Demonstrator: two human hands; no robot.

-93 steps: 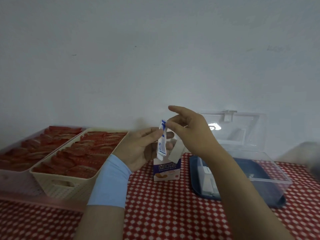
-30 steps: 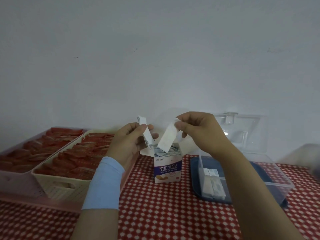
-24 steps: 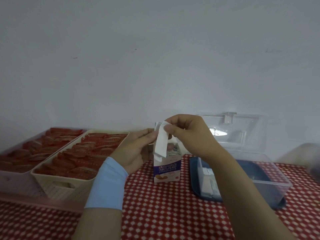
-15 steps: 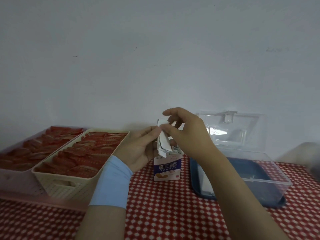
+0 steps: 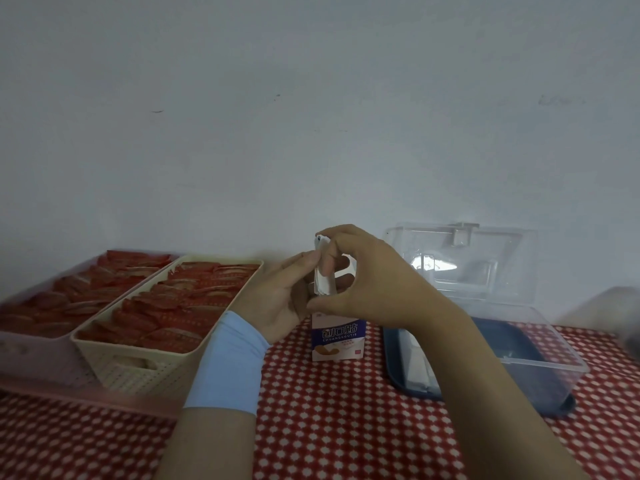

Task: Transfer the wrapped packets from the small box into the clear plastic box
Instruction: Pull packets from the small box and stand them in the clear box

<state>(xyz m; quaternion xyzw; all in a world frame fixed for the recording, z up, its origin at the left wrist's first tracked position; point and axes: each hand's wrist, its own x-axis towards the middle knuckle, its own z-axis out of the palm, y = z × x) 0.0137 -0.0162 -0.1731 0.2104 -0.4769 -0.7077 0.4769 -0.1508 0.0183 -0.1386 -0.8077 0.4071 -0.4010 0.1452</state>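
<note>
At the far left a pink tray (image 5: 41, 368) and a cream basket (image 5: 138, 368) sat side by side on the checked cloth (image 5: 329, 427), both filled with red sachets (image 5: 180, 306) that had no part in this job.

Next came the left hand (image 5: 277, 299), with a blue wristband (image 5: 225, 365). Its thumb pressed the left face of a white packet (image 5: 323, 275) and its fingers curled behind. Whether this was one packet or a thin stack could not be told.

The packet was held in the air just above the small box (image 5: 337, 341), which stood upright on the cloth. Its long axis ran nearly upright, with the top end under a fingertip and the crimped lower edge pointing down at the box mouth.

The right hand (image 5: 377, 289) pinched it too, with the forefinger hooked over the top and the thumb on the front face.

The packet looked very light, thin and limp, with a smooth wrapper likely to slip or fan out. A pinch across the flat faces near the middle should suit it better than gripping an end.

At the right, the clear plastic box (image 5: 540, 362) stood on a blue tray (image 5: 393, 368), its lid (image 5: 485, 258) tipped back. The forearm hid most of its left end.
</note>
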